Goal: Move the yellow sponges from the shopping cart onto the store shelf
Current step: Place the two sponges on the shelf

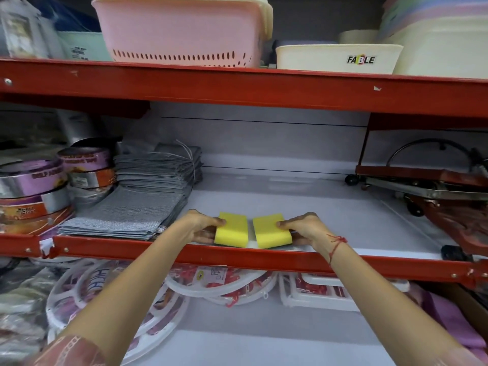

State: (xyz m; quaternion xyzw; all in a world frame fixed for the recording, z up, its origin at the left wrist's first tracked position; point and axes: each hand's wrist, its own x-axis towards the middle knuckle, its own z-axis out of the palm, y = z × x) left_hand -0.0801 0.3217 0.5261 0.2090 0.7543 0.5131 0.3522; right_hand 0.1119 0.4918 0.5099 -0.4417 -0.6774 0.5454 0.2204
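Two yellow sponges sit side by side at the front of the middle shelf (303,204), a white board with a red front rail. My left hand (200,227) grips the left yellow sponge (231,229) from its left side, thumb on top. My right hand (303,229) grips the right yellow sponge (272,231) from its right side. A narrow gap separates the sponges. Both appear to rest on the shelf just behind the rail. The shopping cart is out of view.
Stacked grey mesh cloths (148,191) and rolls of tape (39,191) fill the shelf's left part. A red wheeled trolley (435,186) lies at the right. Pink basket (182,30) and cream tubs (340,58) stand on the upper shelf. White plastic hangers (184,289) lie below.
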